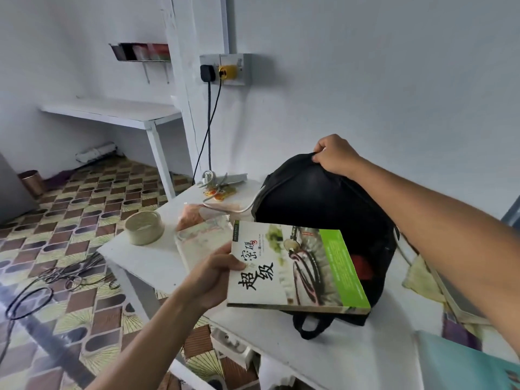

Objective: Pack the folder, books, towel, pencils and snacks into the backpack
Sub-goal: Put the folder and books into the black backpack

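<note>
Left hand (212, 273) grips book (295, 267) by its left edge, thumb on cover, held just above table (323, 353) in front of backpack (323, 209). Bag stands mid-table w/ bare top toward near edge. Right hand (334, 159) pinches backpack's top rim. Tape roll (144, 227) + snack bags (202, 223) sit left of bag.

Book (298, 267) before backpack (318, 198); tape roll (144, 227) left, on table (146, 260).
</note>
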A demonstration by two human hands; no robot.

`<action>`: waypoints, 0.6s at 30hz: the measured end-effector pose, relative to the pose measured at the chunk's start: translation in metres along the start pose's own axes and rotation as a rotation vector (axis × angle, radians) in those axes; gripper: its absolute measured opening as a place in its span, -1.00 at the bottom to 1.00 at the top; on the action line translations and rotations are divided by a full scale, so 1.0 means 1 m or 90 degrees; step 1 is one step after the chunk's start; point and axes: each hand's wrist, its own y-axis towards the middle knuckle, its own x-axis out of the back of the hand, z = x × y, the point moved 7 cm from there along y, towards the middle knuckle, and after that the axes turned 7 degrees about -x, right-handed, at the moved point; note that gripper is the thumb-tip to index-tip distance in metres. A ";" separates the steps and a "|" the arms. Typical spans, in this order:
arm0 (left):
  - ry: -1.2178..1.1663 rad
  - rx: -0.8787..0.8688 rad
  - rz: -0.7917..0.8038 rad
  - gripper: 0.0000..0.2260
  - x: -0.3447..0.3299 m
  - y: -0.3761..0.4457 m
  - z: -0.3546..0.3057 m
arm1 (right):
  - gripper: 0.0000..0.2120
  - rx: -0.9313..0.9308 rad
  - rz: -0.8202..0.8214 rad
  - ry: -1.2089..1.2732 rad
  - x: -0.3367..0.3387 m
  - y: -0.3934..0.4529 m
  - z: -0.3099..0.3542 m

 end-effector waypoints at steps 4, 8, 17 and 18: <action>-0.002 0.025 -0.093 -0.43 0.002 0.006 0.013 | -0.88 0.025 0.048 -0.014 -0.001 -0.010 0.007; -0.061 0.014 -0.180 -0.37 0.007 0.008 0.023 | -0.89 0.054 0.080 -0.033 0.002 -0.024 0.014; -0.311 0.004 -0.266 -0.54 -0.041 0.021 0.031 | -0.96 0.078 0.151 -0.081 -0.006 -0.056 0.028; -0.313 0.005 -0.279 -0.52 -0.045 0.027 0.035 | -0.96 0.080 0.159 -0.081 -0.007 -0.060 0.029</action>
